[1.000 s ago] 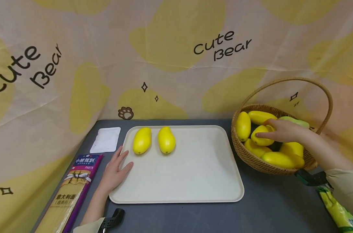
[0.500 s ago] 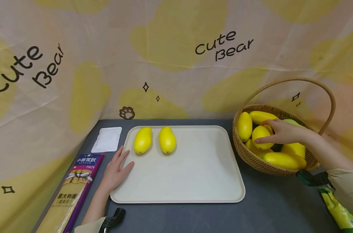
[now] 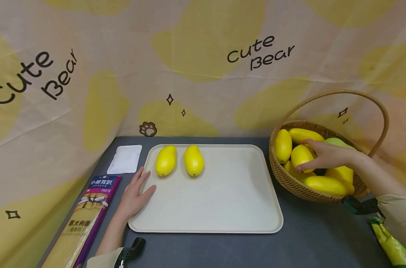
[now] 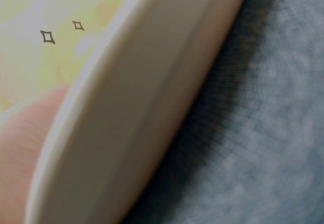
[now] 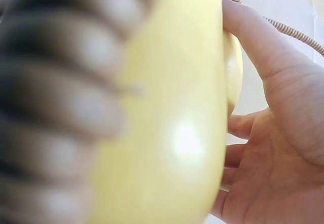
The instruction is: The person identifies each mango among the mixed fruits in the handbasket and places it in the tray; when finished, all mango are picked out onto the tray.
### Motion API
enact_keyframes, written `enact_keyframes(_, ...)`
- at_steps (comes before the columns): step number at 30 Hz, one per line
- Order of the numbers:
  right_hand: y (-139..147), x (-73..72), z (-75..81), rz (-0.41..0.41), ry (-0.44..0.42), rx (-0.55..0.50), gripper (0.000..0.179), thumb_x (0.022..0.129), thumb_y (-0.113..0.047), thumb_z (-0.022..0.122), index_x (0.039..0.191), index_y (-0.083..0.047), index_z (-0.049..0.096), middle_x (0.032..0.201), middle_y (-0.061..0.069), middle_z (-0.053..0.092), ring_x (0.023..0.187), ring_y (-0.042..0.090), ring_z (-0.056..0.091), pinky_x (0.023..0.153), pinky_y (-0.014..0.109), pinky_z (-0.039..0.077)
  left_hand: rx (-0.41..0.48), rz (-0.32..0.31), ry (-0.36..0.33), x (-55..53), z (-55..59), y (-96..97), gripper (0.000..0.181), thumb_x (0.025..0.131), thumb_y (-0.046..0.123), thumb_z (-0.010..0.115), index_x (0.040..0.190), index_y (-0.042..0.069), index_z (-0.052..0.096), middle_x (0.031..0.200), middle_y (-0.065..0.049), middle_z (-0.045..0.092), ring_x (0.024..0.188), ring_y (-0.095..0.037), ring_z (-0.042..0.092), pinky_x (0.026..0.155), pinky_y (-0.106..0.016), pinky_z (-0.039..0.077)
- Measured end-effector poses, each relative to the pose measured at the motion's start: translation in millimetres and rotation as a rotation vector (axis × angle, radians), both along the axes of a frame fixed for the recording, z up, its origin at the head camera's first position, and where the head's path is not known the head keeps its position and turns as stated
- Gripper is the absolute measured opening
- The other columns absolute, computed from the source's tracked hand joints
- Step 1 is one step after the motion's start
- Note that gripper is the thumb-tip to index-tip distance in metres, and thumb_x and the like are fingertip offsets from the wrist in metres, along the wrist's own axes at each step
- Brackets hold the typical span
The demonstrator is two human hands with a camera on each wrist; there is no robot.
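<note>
In the head view my right hand (image 3: 333,154) reaches into the wicker basket (image 3: 300,190). Its thumb and fingers grip a yellow mango (image 3: 301,158), thumb in front and index finger behind. Other yellow mangoes surround it, one at the left (image 3: 283,147) and one at the front (image 3: 326,185); a pale green fruit (image 3: 338,142) is partly hidden by the hand. My left hand (image 3: 134,197) rests with fingers extended on the left rim of a cream tray (image 3: 223,201). Two mangoes, a left one (image 3: 166,160) and a right one (image 3: 194,160), lie on the tray's far left part.
A pasta packet (image 3: 85,219) and a white sachet (image 3: 125,159) lie left of the tray. The basket's tall handle (image 3: 343,92) arches over the fruit. A green and yellow packet (image 3: 392,243) is at the lower right. A printed cloth (image 3: 203,111) hangs behind.
My right thumb has moved slightly down and toward me, and the gripped mango has turned a little more upright in the basket. The left hand stays on the tray; the head view has shifted slightly.
</note>
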State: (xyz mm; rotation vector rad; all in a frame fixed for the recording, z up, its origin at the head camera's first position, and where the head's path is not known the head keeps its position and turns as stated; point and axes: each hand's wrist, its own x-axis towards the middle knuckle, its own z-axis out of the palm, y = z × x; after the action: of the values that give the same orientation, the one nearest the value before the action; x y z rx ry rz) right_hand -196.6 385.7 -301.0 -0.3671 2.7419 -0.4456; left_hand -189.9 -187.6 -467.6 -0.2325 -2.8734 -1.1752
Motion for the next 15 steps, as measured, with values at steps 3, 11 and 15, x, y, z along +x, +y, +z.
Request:
enact_keyframes(3, 0.5, -1.1, -2.2, 0.01, 0.013, -0.008, 0.1, 0.083, -0.047, 0.073, 0.145, 0.013, 0.022, 0.139, 0.037, 0.038, 0.12, 0.047, 0.046, 0.092, 0.06, 0.042, 0.0, 0.001, -0.001, -0.1, 0.9, 0.1, 0.063, 0.095, 0.034, 0.062, 0.147, 0.005, 0.041, 0.161, -0.015, 0.015, 0.142, -0.045, 0.018, 0.107, -0.072, 0.009)
enact_keyframes(11, 0.2, 0.4, -3.2, 0.01, 0.065, -0.002, 0.1, 0.082, -0.048, 0.074, 0.144, 0.013, 0.025, 0.135, 0.035, 0.043, 0.112, 0.041, 0.051, 0.088, 0.054, 0.046, -0.002, 0.004, -0.008, 0.8, 4.9, 1.7, 0.063, 0.096, 0.034, 0.061, 0.147, 0.005, 0.041, 0.161, -0.015, 0.014, 0.142, -0.045, 0.018, 0.108, -0.071, 0.009)
enact_keyframes(15, -2.9, 5.6, -0.3, -0.008, 0.083, -0.025, 0.101, 0.082, -0.047, 0.074, 0.146, 0.012, 0.023, 0.134, 0.034, 0.043, 0.109, 0.039, 0.053, 0.086, 0.052, 0.047, -0.011, 0.005, -0.017, 2.0, 7.5, 2.5, 0.064, 0.096, 0.036, 0.061, 0.148, 0.005, 0.04, 0.161, -0.015, 0.014, 0.142, -0.046, 0.018, 0.107, -0.072, 0.01)
